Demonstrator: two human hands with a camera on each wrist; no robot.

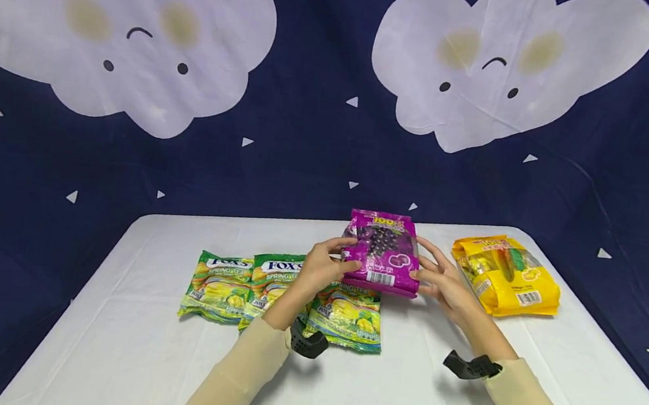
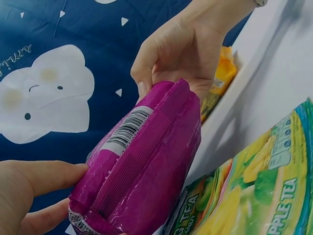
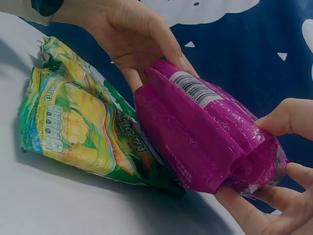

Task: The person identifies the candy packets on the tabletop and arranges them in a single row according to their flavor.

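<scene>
A purple candy bag point(image 1: 381, 251) with dark berries printed on it is held between both hands near the back of the table. My left hand point(image 1: 322, 267) grips its left side, thumb on the front face. On the opposite side, my right hand point(image 1: 448, 285) holds it with the thumb on the front and the fingers spread behind the edge. In the left wrist view the bag point(image 2: 146, 161) shows its barcode and sealed bottom seam. The right wrist view has the same bag point(image 3: 210, 132) above the table, its lower end beside a green tea candy bag point(image 3: 83, 122).
Several green and yellow candy bags lie in a row left of centre, among them the leftmost bag point(image 1: 219, 287) and the rightmost bag point(image 1: 347, 317). A yellow candy bag point(image 1: 507, 276) sits at the back right. Behind the white table point(image 1: 124, 353) hangs a dark blue cloth point(image 1: 296, 186).
</scene>
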